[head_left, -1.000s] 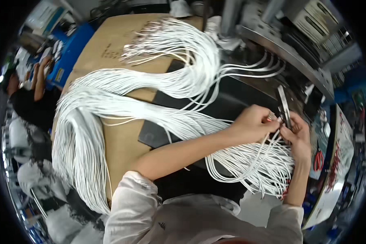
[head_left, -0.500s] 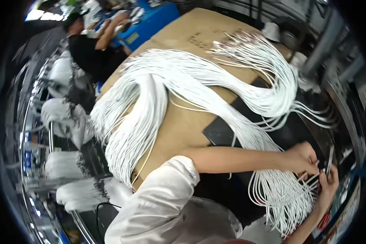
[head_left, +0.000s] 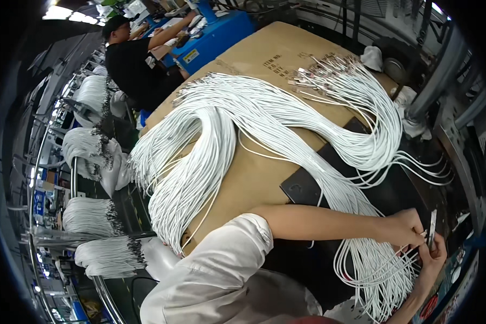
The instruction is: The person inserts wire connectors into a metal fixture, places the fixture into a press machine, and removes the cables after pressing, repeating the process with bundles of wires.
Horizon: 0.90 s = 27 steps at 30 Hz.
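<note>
A large bundle of thin white cables (head_left: 329, 175) runs over the work surface and fans out at the lower right. My left arm crosses above it from a white sleeve. There, my left hand (head_left: 404, 228) is closed with fingertips pinching the end of a white cable. My right hand (head_left: 436, 256) is right beside it, closed around a narrow silver metal strip-like tool (head_left: 432, 229) that sticks up past the fingers. The hands almost touch. What lies exactly between the fingertips is too small to make out.
Brown cardboard (head_left: 259, 175) and a black mat (head_left: 302, 183) lie under the cables. More white cable bundles (head_left: 92, 216) hang on metal rails at the left. A person in black (head_left: 135, 65) works by a blue machine (head_left: 221, 38) at the back. Metal posts (head_left: 443, 65) stand far right.
The whole view has shifted slightly, so the cables and cardboard appear lower and further right. My hands stay together at the cable ends. The person at the back has stretched an arm forward.
</note>
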{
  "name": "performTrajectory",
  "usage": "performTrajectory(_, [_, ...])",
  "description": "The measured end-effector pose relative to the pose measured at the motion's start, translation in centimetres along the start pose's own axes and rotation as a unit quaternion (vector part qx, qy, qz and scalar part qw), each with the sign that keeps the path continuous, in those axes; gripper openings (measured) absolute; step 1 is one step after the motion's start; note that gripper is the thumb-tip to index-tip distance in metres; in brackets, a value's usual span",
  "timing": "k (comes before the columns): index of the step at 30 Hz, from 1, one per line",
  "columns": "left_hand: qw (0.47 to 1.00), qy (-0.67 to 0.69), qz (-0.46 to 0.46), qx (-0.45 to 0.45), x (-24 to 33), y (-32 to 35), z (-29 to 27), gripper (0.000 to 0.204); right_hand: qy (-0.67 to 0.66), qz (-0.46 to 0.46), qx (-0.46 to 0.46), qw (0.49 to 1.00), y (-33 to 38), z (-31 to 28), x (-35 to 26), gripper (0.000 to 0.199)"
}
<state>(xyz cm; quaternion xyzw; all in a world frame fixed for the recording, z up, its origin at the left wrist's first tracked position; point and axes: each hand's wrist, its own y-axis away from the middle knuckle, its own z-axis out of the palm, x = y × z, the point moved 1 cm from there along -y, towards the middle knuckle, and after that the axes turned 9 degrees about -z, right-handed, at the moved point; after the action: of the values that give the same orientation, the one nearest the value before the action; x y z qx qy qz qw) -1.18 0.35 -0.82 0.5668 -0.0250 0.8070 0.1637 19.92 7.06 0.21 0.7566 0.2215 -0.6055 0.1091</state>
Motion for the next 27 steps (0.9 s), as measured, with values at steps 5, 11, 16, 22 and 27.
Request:
performTrajectory(5, [0.999, 0.012, -0.025, 0.043, -0.1, 0.9, -0.1, 0.028, -0.006, -0.013, -0.044, 0.999, 0.4, 1.6, -0.7, 0.029])
performTrajectory(11, [0.939, -0.31, 0.043, 0.142, -0.2, 0.2, -1.3, 0.035, 0.117, 0.054, -0.183, 0.974, -2.1, -0.5, -2.1, 0.023])
performTrajectory(16, [0.873, -0.408, 0.122, 0.236, 2.8, 1.0, -1.7, 0.029, 0.262, -0.148, -0.197, 0.933, -7.0, -0.6, -2.1, 0.025])
performTrajectory(22, [0.697, -0.625, 0.238, 0.259, 3.0, -3.0, -0.4, 0.019, 0.423, -0.295, -0.052, 0.855, -8.9, -3.7, 0.5, 0.035])
performTrajectory(27, [0.502, -0.751, 0.249, 0.348, 3.2, -9.0, -1.9, 0.018, 0.317, -0.071, 0.043, 0.945, -20.1, -6.4, 6.0, 0.028])
